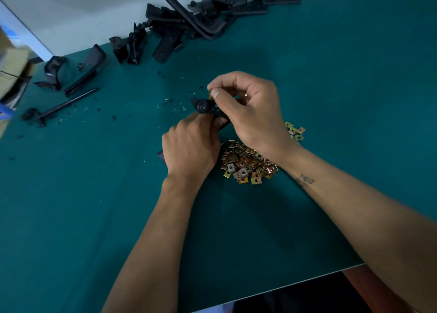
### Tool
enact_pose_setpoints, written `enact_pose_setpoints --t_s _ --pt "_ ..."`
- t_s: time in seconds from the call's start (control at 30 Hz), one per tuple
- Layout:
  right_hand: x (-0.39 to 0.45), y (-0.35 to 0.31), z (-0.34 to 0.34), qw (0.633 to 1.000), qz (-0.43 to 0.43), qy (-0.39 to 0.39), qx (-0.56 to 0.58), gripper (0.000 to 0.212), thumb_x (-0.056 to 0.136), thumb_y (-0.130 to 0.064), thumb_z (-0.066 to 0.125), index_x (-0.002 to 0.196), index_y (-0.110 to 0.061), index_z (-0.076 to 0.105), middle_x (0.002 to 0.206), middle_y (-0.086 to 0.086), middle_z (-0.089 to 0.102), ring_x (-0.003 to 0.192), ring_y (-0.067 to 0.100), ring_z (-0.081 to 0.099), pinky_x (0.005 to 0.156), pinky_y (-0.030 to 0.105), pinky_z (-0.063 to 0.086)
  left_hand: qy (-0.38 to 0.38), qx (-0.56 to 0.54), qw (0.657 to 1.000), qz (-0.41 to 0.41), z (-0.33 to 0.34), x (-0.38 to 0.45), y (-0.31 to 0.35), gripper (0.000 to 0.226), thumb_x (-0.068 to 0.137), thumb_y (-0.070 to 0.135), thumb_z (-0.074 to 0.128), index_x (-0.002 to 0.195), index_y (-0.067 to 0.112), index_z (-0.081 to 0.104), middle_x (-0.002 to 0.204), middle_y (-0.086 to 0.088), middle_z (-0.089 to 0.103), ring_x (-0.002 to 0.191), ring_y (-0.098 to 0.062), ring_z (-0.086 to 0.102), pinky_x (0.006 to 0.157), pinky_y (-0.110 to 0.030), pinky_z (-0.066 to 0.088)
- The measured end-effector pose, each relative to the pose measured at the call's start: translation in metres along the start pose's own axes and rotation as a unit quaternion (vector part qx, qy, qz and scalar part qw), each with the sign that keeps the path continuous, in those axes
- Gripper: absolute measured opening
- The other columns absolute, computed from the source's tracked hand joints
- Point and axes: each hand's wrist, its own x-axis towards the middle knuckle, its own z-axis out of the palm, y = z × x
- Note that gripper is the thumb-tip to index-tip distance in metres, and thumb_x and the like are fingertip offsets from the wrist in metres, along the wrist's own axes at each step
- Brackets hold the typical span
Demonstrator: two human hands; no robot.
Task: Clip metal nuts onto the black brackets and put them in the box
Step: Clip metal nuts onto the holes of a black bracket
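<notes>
Pinching a nut [210,94], the right hand [250,114] meets the left hand's [189,147] bracket [205,106].

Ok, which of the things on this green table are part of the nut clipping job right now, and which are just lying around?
In the job:
- left hand gripping the black bracket
- right hand pinching a metal nut
- pile of metal nuts
- waiting heap of black brackets
- cardboard box, blurred at the left edge

Lying about:
- black rod
- black crumbs and shavings on the table
</notes>
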Motion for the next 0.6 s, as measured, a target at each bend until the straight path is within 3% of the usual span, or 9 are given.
enact_pose_setpoints --t_s 0.13,0.3,0.43,0.53,0.6 --pt "-0.0012 -0.0013 0.0025 1.000 -0.008 0.018 0.011 0.010 0.097 -0.008 0.063 0.098 -0.010 0.073 0.085 -0.002 0.071 0.080 0.015 0.067 0.072 0.033 0.056 -0.007 0.001 1.000 -0.009 0.0003 0.0004 0.0003 0.031 0.095 0.033 0.050 0.075 0.011 0.057 0.072 -0.014 0.065 0.056 -0.045 0.056 0.054 -0.034 0.030" --pt "-0.0011 -0.0039 0.0001 0.999 -0.033 -0.015 -0.032 0.009 0.098 -0.008 0.064 0.102 -0.007 0.072 0.091 -0.004 0.072 0.083 0.010 0.067 0.075 0.023 0.054 -0.029 0.010 0.999 -0.013 0.0012 0.0001 -0.0030 0.030 0.096 0.035 0.045 0.080 0.013 0.057 0.075 -0.013 0.066 0.061 -0.044 0.057 0.054 -0.036 0.033" --pt "-0.0017 -0.0056 -0.0001 0.993 -0.072 -0.039 -0.082 0.008 0.092 -0.005 0.070 0.100 -0.005 0.071 0.089 -0.002 0.070 0.083 0.012 0.067 0.076 0.022 0.052 -0.031 0.004 0.999 -0.017 0.0003 0.0000 -0.0028 0.011 0.085 0.021 0.047 0.076 0.020 0.042 0.070 -0.014 0.062 0.057 -0.043 0.054 0.053 -0.036 0.034" --pt "0.0002 -0.0051 -0.0013 0.997 -0.040 -0.036 -0.052 0.007 0.093 -0.006 0.069 0.100 -0.007 0.069 0.086 -0.004 0.069 0.076 0.012 0.067 0.073 0.033 0.057 -0.025 0.018 0.999 -0.016 0.0017 -0.0004 -0.0034 0.019 0.091 0.027 0.048 0.078 0.014 0.054 0.072 -0.014 0.064 0.059 -0.044 0.055 0.053 -0.035 0.031" --pt "0.0022 -0.0041 -0.0038 0.999 -0.016 -0.033 -0.028 0.006 0.094 -0.007 0.069 0.099 -0.011 0.070 0.084 -0.007 0.068 0.072 0.010 0.066 0.069 0.031 0.056 -0.016 0.024 0.999 -0.013 0.0028 -0.0003 -0.0035 0.027 0.095 0.032 0.049 0.080 0.012 0.058 0.073 -0.014 0.065 0.059 -0.045 0.056 0.054 -0.035 0.030"
